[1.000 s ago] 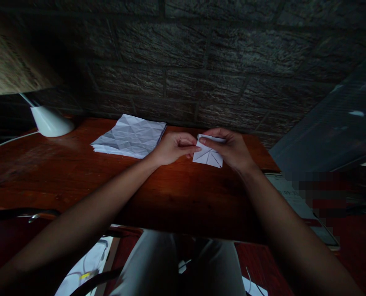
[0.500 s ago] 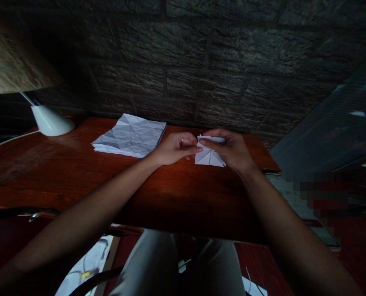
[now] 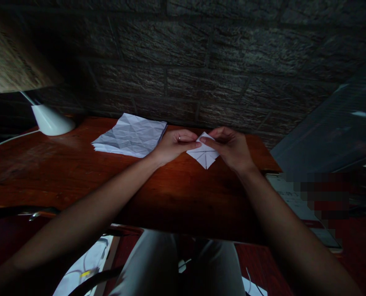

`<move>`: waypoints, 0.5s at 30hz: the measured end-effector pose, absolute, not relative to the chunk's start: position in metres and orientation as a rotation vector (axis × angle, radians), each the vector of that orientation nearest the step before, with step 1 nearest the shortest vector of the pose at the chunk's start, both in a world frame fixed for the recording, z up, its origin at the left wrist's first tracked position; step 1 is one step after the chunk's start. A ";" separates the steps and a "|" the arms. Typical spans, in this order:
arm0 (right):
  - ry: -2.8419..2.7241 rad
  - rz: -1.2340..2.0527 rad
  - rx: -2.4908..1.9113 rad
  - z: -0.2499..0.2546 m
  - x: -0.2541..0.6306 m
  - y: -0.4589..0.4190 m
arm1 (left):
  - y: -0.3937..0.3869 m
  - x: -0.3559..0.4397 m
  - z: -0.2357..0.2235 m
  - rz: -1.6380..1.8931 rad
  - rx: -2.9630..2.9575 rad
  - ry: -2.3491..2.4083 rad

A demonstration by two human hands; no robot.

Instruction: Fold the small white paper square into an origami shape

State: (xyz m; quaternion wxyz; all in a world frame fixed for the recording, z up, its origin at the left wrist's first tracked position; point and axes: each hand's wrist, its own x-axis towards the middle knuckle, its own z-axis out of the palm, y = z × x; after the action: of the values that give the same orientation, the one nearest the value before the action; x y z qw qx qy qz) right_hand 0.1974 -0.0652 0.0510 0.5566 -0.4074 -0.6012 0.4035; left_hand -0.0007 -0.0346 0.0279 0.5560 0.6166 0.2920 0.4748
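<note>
A small folded sheet of white paper (image 3: pixel 205 157) is held between both hands above the wooden table, one corner pointing toward me and crease lines fanning across it. My left hand (image 3: pixel 174 146) pinches its left edge, thumb on top and fingers behind; a ring shows on one finger. On the other side, my right hand (image 3: pixel 232 149) grips the upper right edge with its thumb over the front. The fingers behind the paper are partly hidden. Just left of my left hand lies a stack of creased white paper sheets (image 3: pixel 132 133).
A white lamp base (image 3: pixel 52 120) with its cord stands at the table's left, under a large shade (image 3: pixel 13 53). The brown table (image 3: pixel 170 193) runs up to a dark brick wall (image 3: pixel 183 49). Below its front edge are my legs and a pale box with cables (image 3: pixel 84 263).
The folded paper has been turned from squared-on to a diamond position, one corner now toward me. Both hands still hold it, in nearly the same place.
</note>
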 end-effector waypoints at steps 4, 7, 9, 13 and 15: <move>-1.434 0.955 -0.987 0.051 0.200 -0.065 | -0.037 0.000 0.028 1.164 1.323 0.676; -1.434 0.956 -1.011 0.051 0.201 -0.065 | -0.038 0.000 0.030 1.151 1.260 0.674; -1.428 0.959 -1.009 0.049 0.201 -0.064 | -0.039 0.001 0.031 1.140 1.231 0.680; -1.416 0.988 -0.989 0.046 0.201 -0.063 | -0.037 0.000 0.031 1.144 1.198 0.710; -1.412 1.007 -0.970 0.045 0.200 -0.062 | -0.036 0.000 0.031 1.161 1.201 0.713</move>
State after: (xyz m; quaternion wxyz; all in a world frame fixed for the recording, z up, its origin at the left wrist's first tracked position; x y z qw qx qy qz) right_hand 0.2001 -0.0621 0.0448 0.5458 -0.4092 -0.5953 0.4246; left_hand -0.0003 -0.0361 0.0308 0.6150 0.5213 0.3096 0.5041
